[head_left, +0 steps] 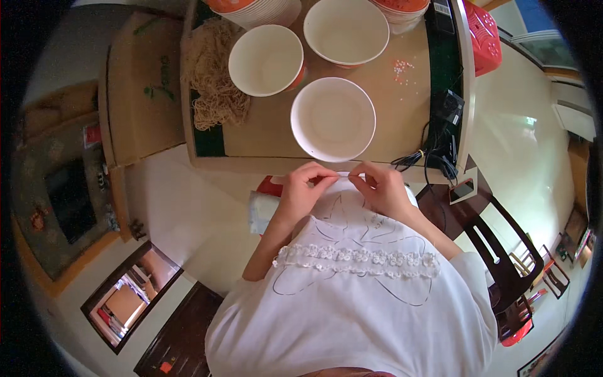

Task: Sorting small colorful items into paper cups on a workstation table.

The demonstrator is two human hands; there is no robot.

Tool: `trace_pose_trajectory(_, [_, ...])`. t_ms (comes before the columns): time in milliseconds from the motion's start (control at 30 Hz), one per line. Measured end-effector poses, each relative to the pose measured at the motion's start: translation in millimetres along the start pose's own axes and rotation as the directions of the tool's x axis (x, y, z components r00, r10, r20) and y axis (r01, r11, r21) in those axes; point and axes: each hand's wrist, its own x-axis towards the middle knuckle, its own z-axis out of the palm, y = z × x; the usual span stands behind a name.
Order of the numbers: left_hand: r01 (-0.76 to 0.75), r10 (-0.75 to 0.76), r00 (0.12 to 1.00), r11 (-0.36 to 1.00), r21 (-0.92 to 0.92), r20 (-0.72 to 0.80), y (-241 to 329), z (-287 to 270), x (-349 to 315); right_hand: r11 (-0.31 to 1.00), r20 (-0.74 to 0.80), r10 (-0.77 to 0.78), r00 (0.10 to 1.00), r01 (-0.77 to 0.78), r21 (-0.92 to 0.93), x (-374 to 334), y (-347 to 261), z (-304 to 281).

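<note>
White fabric [352, 295] covers the person's lap at 6 o'clock. It carries a drawn leaf outline and a stitched band of white bead flowers [358, 261] running across it.

Both hands meet at the fabric's far edge, just short of the table. The left hand [300, 191] is pinched closed on the cloth edge. The right hand [382, 188] is pinched as well, fingertips toward the left hand; whether it grips a needle, a thread or only cloth cannot be told.

Risk: the fabric is unsupported between lap and table edge. A slackened pinch is likely to let it slide and shift the working point off the drawn line.

Beyond the hands, at 12 o'clock, an empty white bowl [333, 119] sits near the table edge [251, 164]. A raised wrist could knock it.

Further off stand two more bowls [266, 60] [346, 30]. At 1 o'clock, loose pale beads [402, 68] lie on the bare tabletop; a jolt could scatter them. At 11 o'clock lies a tangle of tan cord [213, 75]. At 2 o'clock, black cables [433, 157] hang near the right hand and could snag.
</note>
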Motion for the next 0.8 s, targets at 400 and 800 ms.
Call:
trace_pose_trajectory(400, [0.03, -0.03, 1.0, 0.999, -0.037, 0.005, -7.4, 4.6, 4.3, 0.942, -0.154, -0.167, 0.974, 0.203, 0.266, 7.8, 22.7, 21.8])
trace_pose_trajectory(800, [-0.47, 0.536, 0.833, 0.555, 0.686, 0.137, 12.4, -8.2, 34.9, 0.924, -0.112, 0.042, 0.993, 0.004, 0.382, 13.2, 16.2, 3.8])
